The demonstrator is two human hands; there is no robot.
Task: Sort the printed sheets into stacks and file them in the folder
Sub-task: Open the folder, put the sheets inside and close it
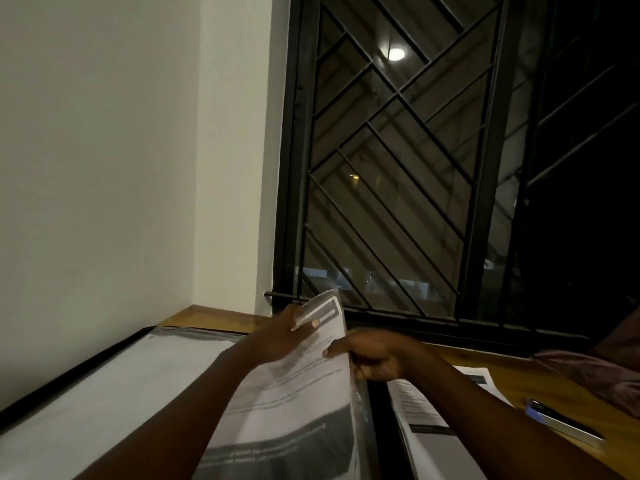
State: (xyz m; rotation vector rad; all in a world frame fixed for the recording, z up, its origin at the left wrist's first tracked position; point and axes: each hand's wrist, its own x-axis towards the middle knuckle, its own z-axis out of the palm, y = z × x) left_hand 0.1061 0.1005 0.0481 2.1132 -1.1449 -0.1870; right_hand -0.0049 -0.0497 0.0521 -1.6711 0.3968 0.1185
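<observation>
Over the open folder (104,386) lying near-left on the tabletop (512,379), the left hand (280,337) grips the far end of a raised printed sheet (294,393), the right hand (375,356) pinches its right edge, and more sheets (426,410) lie to the right.

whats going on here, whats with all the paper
A person holds a printed sheet in both hands over an open folder on a wooden desk. The left hand grips its far edge, and the right hand pinches its right side. Other loose sheets lie to the right, not yet filed.
</observation>
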